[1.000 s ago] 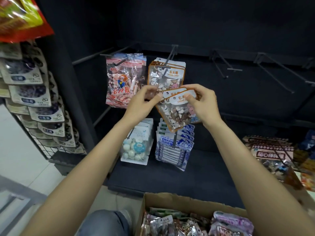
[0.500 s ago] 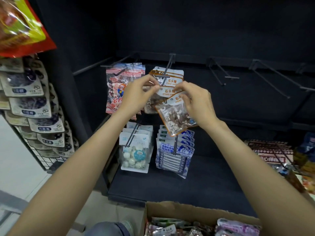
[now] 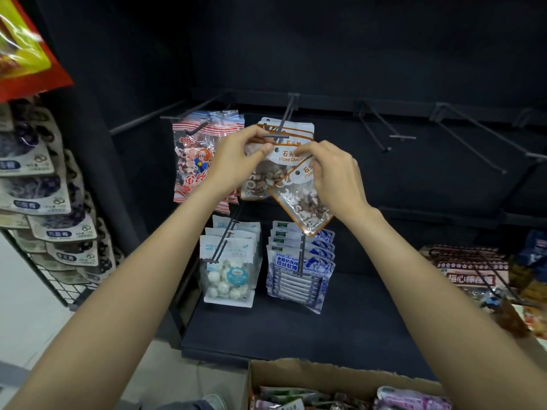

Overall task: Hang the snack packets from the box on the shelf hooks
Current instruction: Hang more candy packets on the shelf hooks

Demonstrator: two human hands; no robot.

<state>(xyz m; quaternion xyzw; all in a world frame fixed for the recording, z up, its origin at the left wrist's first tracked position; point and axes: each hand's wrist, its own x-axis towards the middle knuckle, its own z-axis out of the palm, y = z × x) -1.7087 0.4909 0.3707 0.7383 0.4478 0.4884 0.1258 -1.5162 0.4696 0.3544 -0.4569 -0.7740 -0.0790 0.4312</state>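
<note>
Both hands up at the shelf hook: left hand pinches the top corner of a stone candy packet just under the hook's tip, w/ more of the same packets hung behind it. Right hand pinches a 2nd, tilted candy packet in front. Cardboard box w/ more packets sits at bottom of view.

Dark display shelving unit with matt back panel, dimly lit; pale tiled floor at left beneath wire rack.
</note>
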